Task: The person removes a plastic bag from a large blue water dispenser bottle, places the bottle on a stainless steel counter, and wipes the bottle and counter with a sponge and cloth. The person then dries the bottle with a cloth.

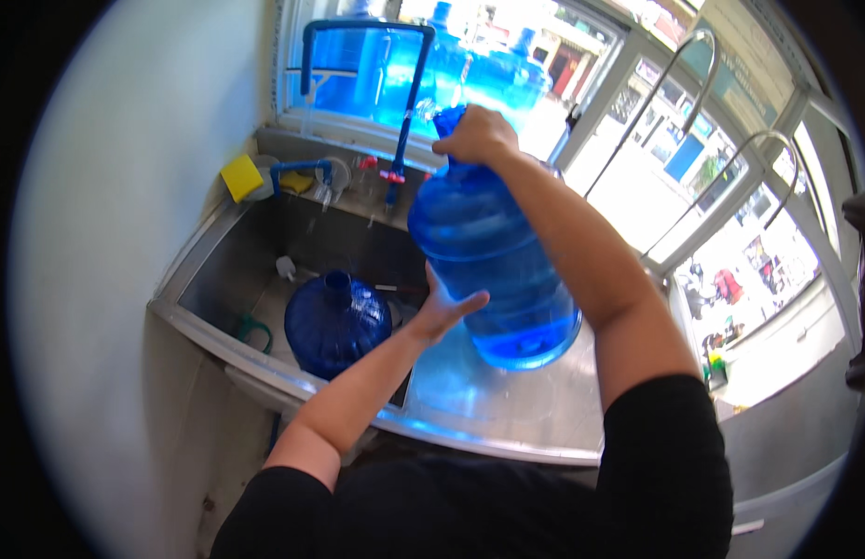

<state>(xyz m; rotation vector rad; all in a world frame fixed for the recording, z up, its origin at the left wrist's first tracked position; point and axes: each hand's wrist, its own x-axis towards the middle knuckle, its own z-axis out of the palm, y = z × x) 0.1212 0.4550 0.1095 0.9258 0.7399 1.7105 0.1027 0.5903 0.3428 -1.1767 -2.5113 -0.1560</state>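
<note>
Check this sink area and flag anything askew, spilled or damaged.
Nothing looks spilled or damaged. The held blue bottle leans, but the right hand grips its neck and the left hand touches its side. Only the yellow sponge looks askew, tilted at a corner of the sink.

No text, label, brand, number or sign can be read. Pale marks resembling lettering are borne by a grey-green panel set high in the window at the upper right, but they are too faint and too slanted to be made out, and no single word or figure can be picked from them.
</note>
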